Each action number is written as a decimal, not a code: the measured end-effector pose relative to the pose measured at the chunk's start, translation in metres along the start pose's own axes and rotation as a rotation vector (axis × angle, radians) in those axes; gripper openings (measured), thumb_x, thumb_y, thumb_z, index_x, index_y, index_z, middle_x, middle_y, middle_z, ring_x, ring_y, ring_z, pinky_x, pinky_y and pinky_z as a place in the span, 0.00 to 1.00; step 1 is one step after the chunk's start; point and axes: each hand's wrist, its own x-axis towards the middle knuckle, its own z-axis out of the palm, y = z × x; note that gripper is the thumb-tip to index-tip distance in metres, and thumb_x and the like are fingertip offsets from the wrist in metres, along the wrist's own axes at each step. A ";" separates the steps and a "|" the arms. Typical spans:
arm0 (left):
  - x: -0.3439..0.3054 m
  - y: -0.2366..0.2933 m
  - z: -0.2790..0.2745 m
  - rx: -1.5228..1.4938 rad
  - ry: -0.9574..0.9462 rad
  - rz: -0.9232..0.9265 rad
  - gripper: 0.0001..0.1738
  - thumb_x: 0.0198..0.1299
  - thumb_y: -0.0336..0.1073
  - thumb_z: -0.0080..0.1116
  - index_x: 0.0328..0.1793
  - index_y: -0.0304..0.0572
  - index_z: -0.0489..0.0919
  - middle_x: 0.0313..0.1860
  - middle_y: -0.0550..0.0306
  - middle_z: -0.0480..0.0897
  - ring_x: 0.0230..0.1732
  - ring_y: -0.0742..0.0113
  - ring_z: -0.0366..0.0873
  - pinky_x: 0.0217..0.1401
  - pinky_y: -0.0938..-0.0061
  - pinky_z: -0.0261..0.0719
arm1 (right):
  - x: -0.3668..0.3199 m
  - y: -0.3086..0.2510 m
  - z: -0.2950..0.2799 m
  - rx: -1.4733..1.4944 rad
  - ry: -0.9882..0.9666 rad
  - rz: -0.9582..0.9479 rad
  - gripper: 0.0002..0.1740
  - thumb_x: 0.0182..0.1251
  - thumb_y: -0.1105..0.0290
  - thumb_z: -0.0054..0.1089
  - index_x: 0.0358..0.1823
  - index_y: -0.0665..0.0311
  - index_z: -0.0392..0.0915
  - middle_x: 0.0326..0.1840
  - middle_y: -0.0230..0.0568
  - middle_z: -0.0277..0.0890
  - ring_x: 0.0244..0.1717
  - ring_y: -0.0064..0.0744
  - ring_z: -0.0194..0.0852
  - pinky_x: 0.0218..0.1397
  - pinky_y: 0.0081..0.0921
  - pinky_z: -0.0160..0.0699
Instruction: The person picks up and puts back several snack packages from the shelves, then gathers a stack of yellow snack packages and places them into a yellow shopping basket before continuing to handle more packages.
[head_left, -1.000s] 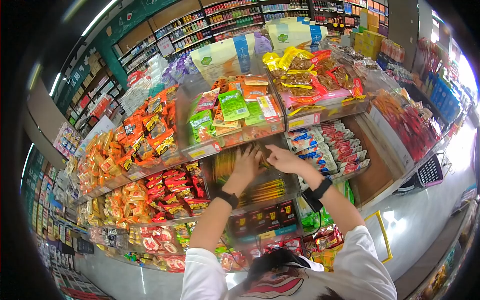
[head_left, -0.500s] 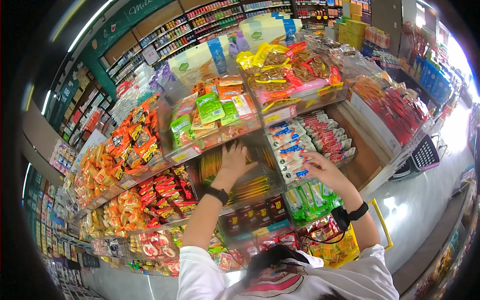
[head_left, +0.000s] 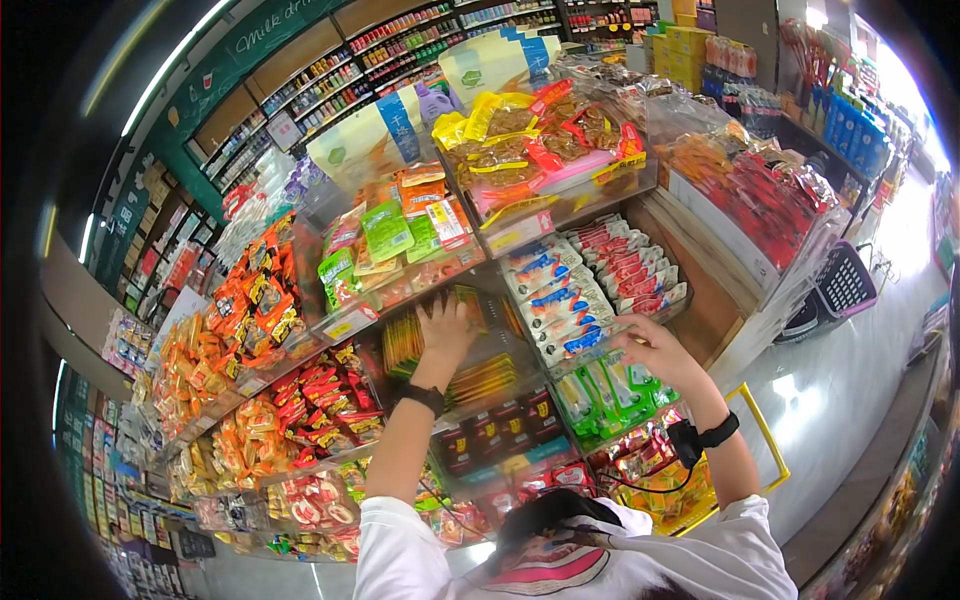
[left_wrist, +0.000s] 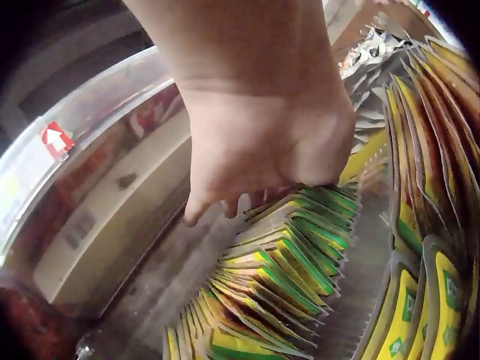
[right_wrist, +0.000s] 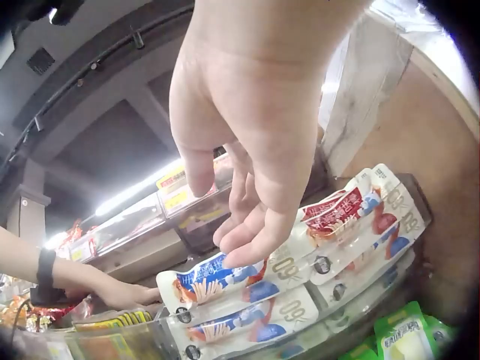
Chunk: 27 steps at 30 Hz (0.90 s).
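Note:
In the head view my left hand is spread over a clear bin of flat yellow-and-green snack packets. The left wrist view shows that hand palm side on, its fingers at the end of a fanned row of these packets, gripping none. My right hand hovers at the near right edge of the neighbouring bin, close to white-and-blue snack packets. Seen from the right wrist, its loosely bent fingers hang over the front white-and-blue packet with nothing between them.
Bins of red packets and orange packets stand to the left. Above are green pouches and yellow-and-red bags. Green packets lie below the right hand. A black basket sits at the right.
My right hand has left the yellow-and-green packets beside the left hand and moved right to the white-and-blue packets. The left hand stays over its bin, fingers now spread wider. The head view has shifted.

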 end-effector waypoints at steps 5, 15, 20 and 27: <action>0.005 0.009 -0.002 0.079 0.000 -0.016 0.31 0.67 0.54 0.41 0.71 0.47 0.59 0.75 0.54 0.53 0.76 0.55 0.45 0.74 0.39 0.41 | -0.009 0.002 -0.007 -0.054 0.010 -0.071 0.19 0.69 0.65 0.52 0.59 0.63 0.68 0.46 0.37 0.74 0.37 0.24 0.72 0.43 0.22 0.73; -0.001 0.014 0.002 -0.050 0.084 0.120 0.32 0.67 0.55 0.40 0.71 0.48 0.61 0.73 0.50 0.56 0.76 0.54 0.46 0.74 0.41 0.39 | -0.021 0.011 -0.014 -0.036 0.017 0.085 0.19 0.68 0.66 0.52 0.58 0.64 0.70 0.43 0.36 0.76 0.38 0.23 0.74 0.43 0.21 0.75; -0.036 0.001 -0.015 -0.212 0.178 0.192 0.33 0.66 0.56 0.41 0.70 0.44 0.62 0.71 0.45 0.60 0.75 0.51 0.49 0.74 0.42 0.39 | -0.057 0.016 -0.029 -0.011 0.161 0.099 0.17 0.68 0.68 0.51 0.56 0.66 0.70 0.43 0.36 0.76 0.39 0.22 0.75 0.43 0.21 0.75; -0.149 -0.047 -0.030 -0.354 0.198 0.309 0.31 0.64 0.50 0.48 0.66 0.38 0.65 0.59 0.38 0.71 0.63 0.45 0.65 0.70 0.52 0.54 | -0.179 0.089 -0.046 0.170 0.784 0.131 0.14 0.67 0.66 0.50 0.51 0.63 0.73 0.40 0.33 0.76 0.34 0.21 0.73 0.37 0.18 0.74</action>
